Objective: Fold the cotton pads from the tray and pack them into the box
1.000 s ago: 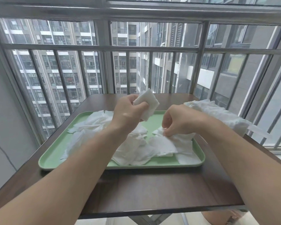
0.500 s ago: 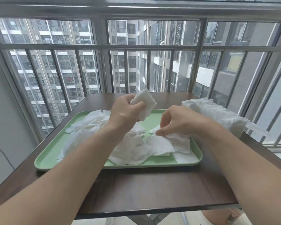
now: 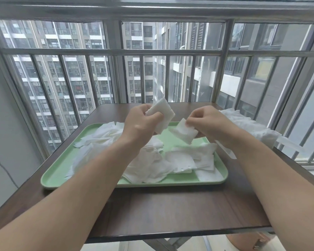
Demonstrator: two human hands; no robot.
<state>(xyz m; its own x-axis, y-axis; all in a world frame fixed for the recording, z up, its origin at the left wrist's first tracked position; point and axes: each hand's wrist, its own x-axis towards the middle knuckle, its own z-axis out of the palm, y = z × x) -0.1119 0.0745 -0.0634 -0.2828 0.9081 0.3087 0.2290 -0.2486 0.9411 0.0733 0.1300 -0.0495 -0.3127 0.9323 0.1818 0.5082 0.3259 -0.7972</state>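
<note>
Your left hand (image 3: 141, 124) grips a folded bundle (image 3: 161, 115) of cotton pads above the green tray (image 3: 51, 180). Your right hand (image 3: 209, 122) pinches one pad (image 3: 184, 133) by its top edge, so it hangs just to the right of the bundle, close but not touching, and your hands stay apart. The loose pads (image 3: 152, 160) lie on the tray below both hands. The row of packed pads (image 3: 252, 126), likely in the box, sits behind your right wrist, so that hand is nearer to it.
</note>
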